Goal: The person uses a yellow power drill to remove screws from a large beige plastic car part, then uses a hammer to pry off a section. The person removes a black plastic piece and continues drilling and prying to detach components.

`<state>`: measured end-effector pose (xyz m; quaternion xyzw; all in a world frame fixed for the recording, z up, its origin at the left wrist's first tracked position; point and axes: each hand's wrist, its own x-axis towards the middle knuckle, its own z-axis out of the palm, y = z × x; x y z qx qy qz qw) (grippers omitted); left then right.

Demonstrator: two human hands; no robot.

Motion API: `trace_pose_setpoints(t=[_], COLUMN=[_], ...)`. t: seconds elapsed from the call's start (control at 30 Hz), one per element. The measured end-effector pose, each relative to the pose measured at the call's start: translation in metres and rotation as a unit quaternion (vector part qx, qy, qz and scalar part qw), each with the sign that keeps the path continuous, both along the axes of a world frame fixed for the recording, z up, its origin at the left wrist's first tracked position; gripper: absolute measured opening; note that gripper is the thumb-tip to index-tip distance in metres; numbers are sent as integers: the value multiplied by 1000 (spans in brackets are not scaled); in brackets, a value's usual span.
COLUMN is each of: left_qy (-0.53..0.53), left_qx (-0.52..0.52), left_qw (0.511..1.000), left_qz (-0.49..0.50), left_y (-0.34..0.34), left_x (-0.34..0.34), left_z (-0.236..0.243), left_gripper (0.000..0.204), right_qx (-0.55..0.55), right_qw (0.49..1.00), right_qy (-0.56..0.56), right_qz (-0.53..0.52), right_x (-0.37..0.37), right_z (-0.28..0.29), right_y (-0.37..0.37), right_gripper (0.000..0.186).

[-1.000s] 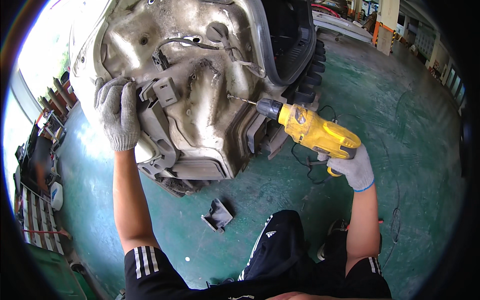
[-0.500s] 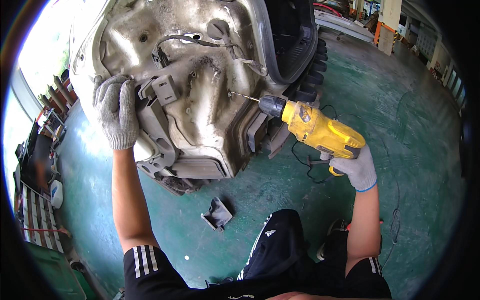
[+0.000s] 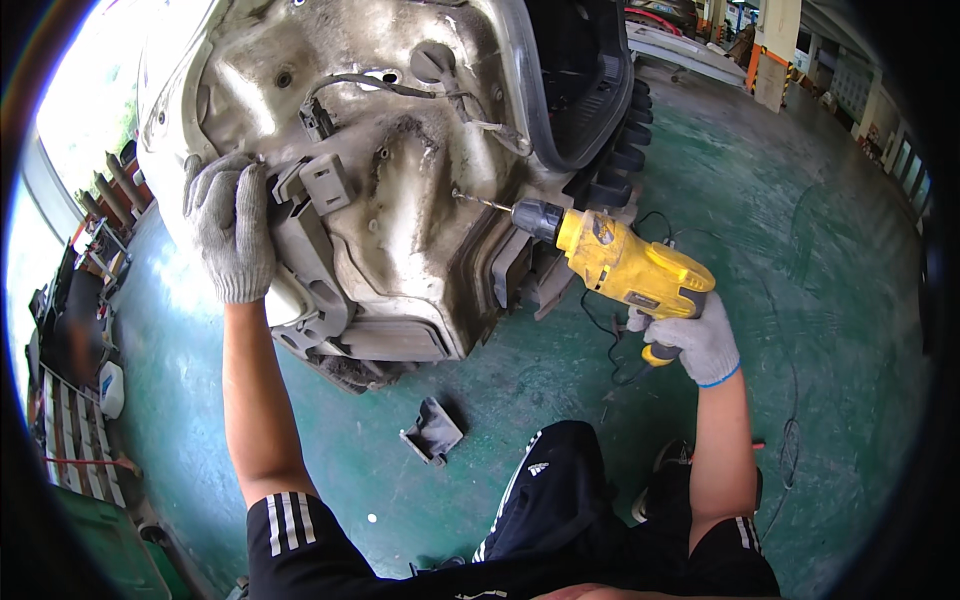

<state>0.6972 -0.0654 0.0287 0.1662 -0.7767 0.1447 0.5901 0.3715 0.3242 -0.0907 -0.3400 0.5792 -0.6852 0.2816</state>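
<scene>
My gloved right hand (image 3: pixel 703 338) is wrapped round the grip of a yellow and black corded power drill (image 3: pixel 642 262). The drill points left, its long bit (image 3: pixel 482 201) against or just in front of the dirty, pale sheet-metal end of a car body section (image 3: pixel 415 235). On the left, my gloved left hand (image 3: pixel 232 225) lies on the body's edge with its fingers stretched out. Beside it are a grey plastic bracket (image 3: pixel 312 245) and a square grey block (image 3: pixel 327 184). A dark wiring harness (image 3: pixel 385 84) crosses the metal above.
A loose grey plastic piece (image 3: pixel 434 432) lies on the green floor (image 3: pixel 330 470) near my knee. The drill's cord (image 3: pixel 612 345) trails along the floor behind the drill. Car parts and a white jug (image 3: pixel 112 390) stand at the left; an orange-banded pillar (image 3: pixel 770 65) rises at far right.
My right hand and the drill's rear have shifted slightly left and down, showing more of the handle. The bit has moved slightly left. My left hand stays on the body's edge.
</scene>
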Motion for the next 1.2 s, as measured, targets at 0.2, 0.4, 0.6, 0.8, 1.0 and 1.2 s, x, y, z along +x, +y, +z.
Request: trace_pose_setpoints(t=[0.2, 0.4, 0.6, 0.8, 1.0, 1.2], left_qy=[3, 5, 5, 6, 17, 13], left_qx=[7, 11, 24, 29, 55, 41], left_qw=[1000, 1000, 1000, 1000, 998, 999], left_qz=[3, 11, 10, 8, -6, -4], left_y=[1, -1, 1, -1, -1, -3], left_x=[-2, -1, -2, 0, -2, 0], left_z=[1, -3, 0, -1, -4, -4], left_gripper=[21, 22, 23, 25, 25, 25], right_qx=[11, 48, 79, 86, 102, 90], right_qw=[997, 998, 995, 991, 959, 962], right_qy=[-72, 33, 62, 99, 254, 250], right_qz=[19, 5, -12, -32, -75, -68], right_x=[9, 18, 19, 16, 6, 3], right_z=[-10, 22, 26, 16, 5, 10], right_y=[-1, 8, 16, 13, 16, 14], right_gripper=[70, 49, 41, 42, 50, 51])
